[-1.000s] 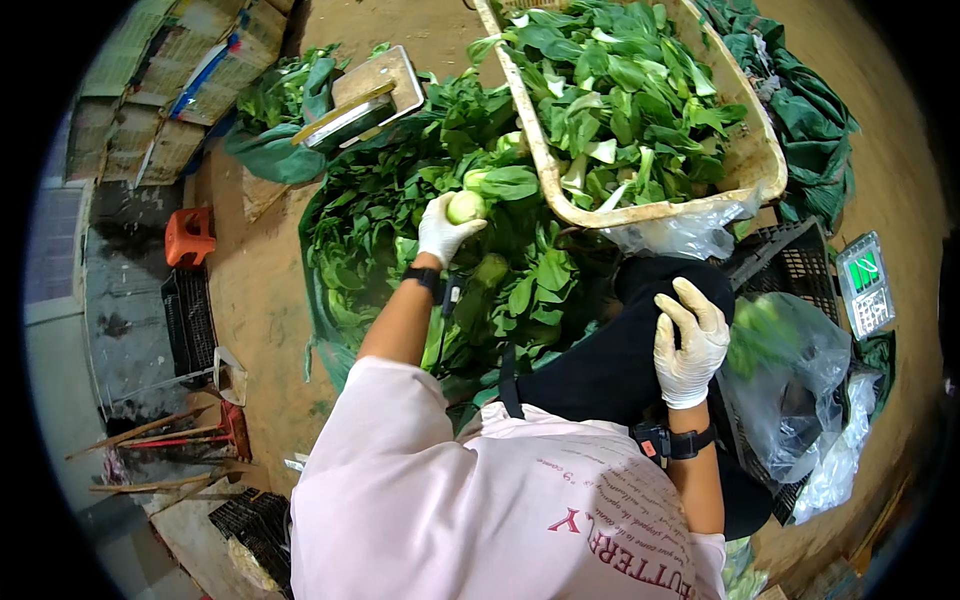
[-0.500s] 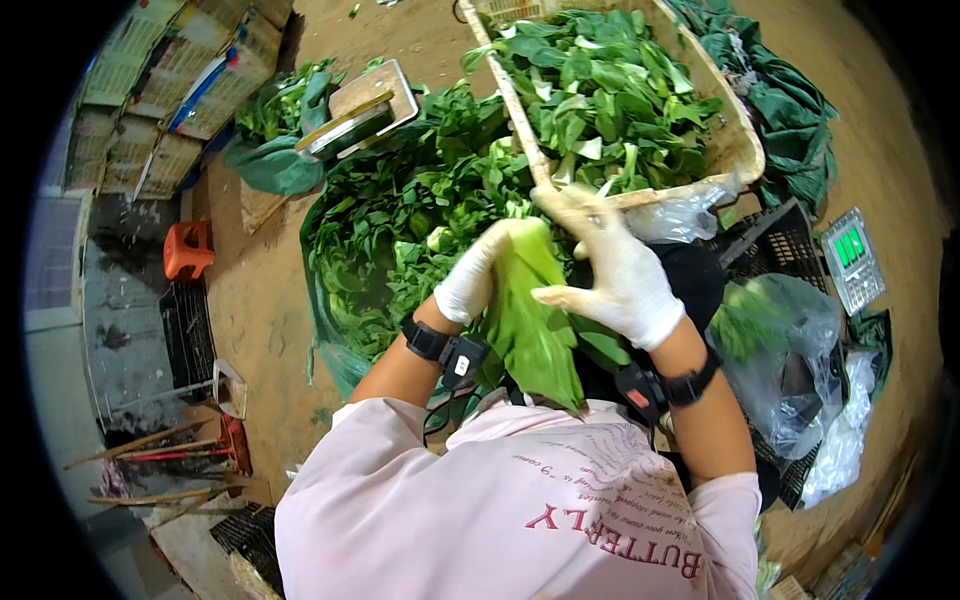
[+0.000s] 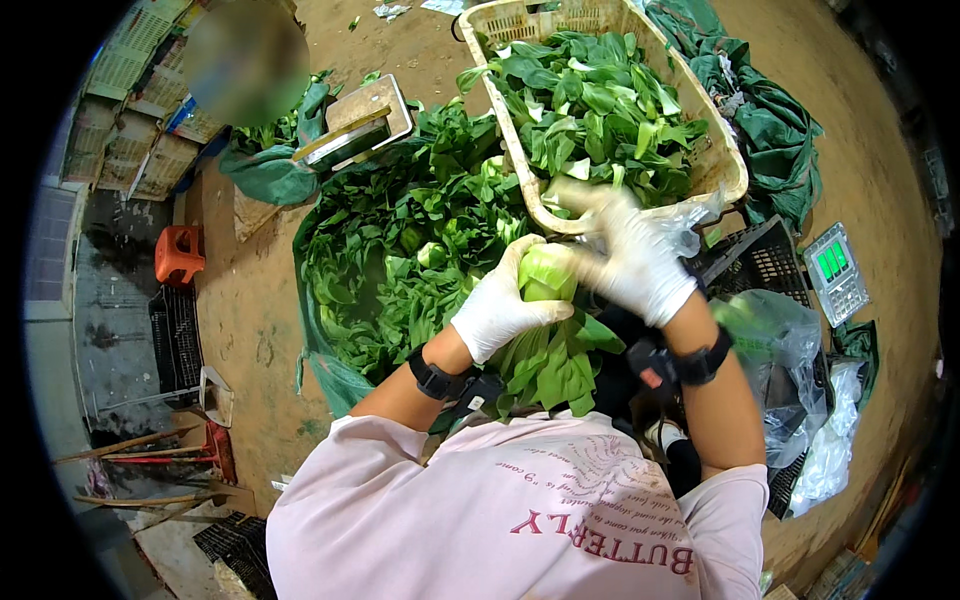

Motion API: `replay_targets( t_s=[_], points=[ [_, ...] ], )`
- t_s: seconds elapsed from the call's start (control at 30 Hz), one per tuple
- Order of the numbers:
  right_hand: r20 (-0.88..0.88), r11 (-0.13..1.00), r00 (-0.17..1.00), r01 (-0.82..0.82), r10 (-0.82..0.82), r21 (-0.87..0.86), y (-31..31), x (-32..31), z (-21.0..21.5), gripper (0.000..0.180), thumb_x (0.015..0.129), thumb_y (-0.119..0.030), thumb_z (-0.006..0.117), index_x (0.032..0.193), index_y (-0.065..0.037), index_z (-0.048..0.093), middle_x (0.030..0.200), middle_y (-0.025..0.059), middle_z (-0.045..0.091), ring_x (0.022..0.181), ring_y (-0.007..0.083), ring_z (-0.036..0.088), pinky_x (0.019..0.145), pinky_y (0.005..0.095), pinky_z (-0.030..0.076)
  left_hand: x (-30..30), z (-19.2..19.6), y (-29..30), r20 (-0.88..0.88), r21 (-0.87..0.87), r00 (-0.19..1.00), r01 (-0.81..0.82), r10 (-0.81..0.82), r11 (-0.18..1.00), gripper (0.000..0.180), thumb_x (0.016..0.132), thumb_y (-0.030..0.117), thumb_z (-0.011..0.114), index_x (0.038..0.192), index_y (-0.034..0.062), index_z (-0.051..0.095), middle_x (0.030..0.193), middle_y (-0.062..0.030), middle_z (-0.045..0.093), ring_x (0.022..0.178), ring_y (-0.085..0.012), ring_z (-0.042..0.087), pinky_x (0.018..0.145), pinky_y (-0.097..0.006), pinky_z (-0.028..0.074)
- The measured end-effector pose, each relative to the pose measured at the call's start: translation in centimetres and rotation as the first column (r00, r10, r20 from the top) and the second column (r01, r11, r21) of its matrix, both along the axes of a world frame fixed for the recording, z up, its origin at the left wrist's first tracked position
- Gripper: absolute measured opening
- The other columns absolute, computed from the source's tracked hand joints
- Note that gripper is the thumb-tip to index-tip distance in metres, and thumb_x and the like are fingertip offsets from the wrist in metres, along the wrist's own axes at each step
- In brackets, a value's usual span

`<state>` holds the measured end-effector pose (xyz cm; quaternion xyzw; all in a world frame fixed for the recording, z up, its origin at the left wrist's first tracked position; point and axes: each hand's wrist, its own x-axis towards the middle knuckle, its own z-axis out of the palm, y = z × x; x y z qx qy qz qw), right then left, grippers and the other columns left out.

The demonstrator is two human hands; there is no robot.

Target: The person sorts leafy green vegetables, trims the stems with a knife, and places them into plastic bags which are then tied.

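In front of my chest, my left hand [image 3: 497, 305] in a white glove grips a head of bok choy [image 3: 547, 275] near its pale base. The leaves fan downward toward my shirt. Gloved in white as well, my right hand [image 3: 640, 262] is just right of the base. Its fingers are smeared by motion, and whether they touch the stem I cannot tell. Left of my hands, a large heap of bok choy [image 3: 400, 255] lies on a green mesh sack [image 3: 325, 372]. Beyond my right hand, a cream plastic crate [image 3: 733, 185] contains loose green leaves [image 3: 600, 110].
To the right are a digital scale [image 3: 838, 272] with a green display, a black crate [image 3: 770, 255] and a clear plastic bag [image 3: 775, 345]. Another scale [image 3: 365, 105] stands beyond the heap. An orange stool [image 3: 180, 254] and a red-headed broom [image 3: 220, 452] are at the left.
A large leaf hanging in front is no longer there, and the bok choy's pale base now shows in my left hand. My right hand has shifted slightly right, still blurred.
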<state>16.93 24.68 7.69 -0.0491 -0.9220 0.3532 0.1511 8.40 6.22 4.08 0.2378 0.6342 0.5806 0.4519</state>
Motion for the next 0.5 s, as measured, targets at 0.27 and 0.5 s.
replay_targets(
  t_s=[0.27,0.5],
  points=[
    [-0.023,0.966,0.998,-0.057,0.064,0.253,-2.1,2.3,-0.7,0.037,0.078,-0.046,0.063,0.086,-0.010,0.062,0.077,0.0098,0.056,0.065,0.0281,0.062,0.055,0.0380,0.050,0.8,2.6,1.2,-0.233,-0.201,0.936,0.220,-0.265,0.955,0.081,0.065,0.023,0.081,0.131,0.0016,0.041,0.111,-0.0075,0.059,0.099,-0.0145,0.057,0.090,-0.028,0.046],
    [-0.007,0.958,0.986,-0.160,0.166,0.239,-1.4,2.0,-0.3,0.028,0.083,-0.036,0.059,0.084,-0.007,0.061,0.073,0.0092,0.056,0.062,0.0281,0.061,0.054,0.0372,0.049,0.9,2.6,0.8,-0.300,-0.240,0.890,0.277,-0.342,0.930,0.081,0.066,0.031,0.080,0.129,0.0000,0.041,0.112,-0.0099,0.059,0.101,-0.0163,0.057,0.091,-0.030,0.044]
  ],
)
